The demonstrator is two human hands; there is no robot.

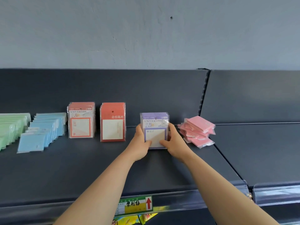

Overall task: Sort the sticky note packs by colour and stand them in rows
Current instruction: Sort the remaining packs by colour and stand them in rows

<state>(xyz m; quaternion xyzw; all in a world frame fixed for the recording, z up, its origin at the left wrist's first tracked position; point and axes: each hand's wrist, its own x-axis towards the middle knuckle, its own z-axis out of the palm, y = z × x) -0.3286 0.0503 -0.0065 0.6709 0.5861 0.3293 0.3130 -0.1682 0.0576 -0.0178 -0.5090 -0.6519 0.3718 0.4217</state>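
A row of purple sticky note packs (155,122) stands upright on the dark shelf (81,168), near the middle. My left hand (140,142) grips its left side, thumb on the front pack. My right hand (172,142) grips the right side, thumb also on the front. To the left stand a red pack row (113,122) and an orange-red "UNIVERSITY" row (81,120). Further left, blue packs (42,132) and green packs (9,129) lean in rows. A loose heap of pink packs (197,131) lies right of my hands.
The shelf's back panel (146,90) rises behind the packs. A slotted upright (203,93) divides this shelf from the neighbouring one (259,151) at right. A clear price rail with a green-yellow label (135,205) runs along the front edge.
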